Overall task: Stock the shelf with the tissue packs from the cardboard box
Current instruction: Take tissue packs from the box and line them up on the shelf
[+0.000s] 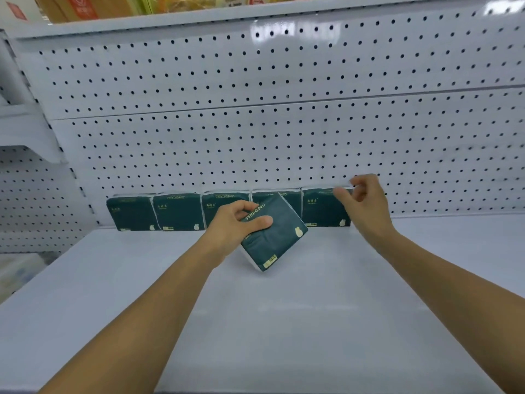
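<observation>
green pack (274, 237) gripped tilted in left hand (233, 223); right hand (366, 200) loosely curled, holding nothing (beside row (179, 213)). risk: pack topples the row.

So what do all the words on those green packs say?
"COMFORTABLE": on the tilted tissue pack held in the left hand.
"COMFORTABLE", upside down: along the top of the third pack in the row; the second pack shows the same strip, fainter.
Small gold characters and bottom labels on all packs: too small to read.
Red packaging on the top shelf: blurred.
</observation>
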Motion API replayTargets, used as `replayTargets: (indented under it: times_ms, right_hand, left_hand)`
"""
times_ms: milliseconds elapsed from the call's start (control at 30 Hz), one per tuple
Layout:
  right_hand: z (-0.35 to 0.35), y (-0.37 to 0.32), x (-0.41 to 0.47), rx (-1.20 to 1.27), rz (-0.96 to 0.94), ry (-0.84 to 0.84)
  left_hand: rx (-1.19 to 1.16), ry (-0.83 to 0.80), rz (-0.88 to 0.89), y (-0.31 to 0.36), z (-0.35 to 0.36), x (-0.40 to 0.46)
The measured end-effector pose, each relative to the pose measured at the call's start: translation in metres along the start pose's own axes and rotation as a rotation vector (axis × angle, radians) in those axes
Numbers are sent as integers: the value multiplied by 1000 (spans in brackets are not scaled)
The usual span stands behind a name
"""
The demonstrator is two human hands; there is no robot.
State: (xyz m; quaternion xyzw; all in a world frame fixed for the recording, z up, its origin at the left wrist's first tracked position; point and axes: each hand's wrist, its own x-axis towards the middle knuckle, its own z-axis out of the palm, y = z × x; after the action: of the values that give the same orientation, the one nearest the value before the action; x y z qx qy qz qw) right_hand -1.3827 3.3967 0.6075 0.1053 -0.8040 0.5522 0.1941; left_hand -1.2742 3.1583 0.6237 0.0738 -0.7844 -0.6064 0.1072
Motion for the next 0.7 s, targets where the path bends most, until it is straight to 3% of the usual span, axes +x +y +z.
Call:
replayTargets:
  times_ms: [133, 200, 367, 500, 700]
  right_hand:
    - [-7, -35, -16, 113, 43, -594]
    - [-11, -35, -17, 154, 95, -675]
    - [-35, -19, -16, 252, 121, -610]
    - [-61, 5, -12, 208, 138, -563]
    - [-116, 58, 6, 190, 258, -254]
  left_hand:
    - [26, -76, 64, 10, 23, 4]
    - [54, -79, 80, 18, 37, 3]
    - [37, -96, 9, 31, 61, 5]
    - [82, 10, 153, 26, 78, 14]
    - [806, 148, 535, 1, 94, 47]
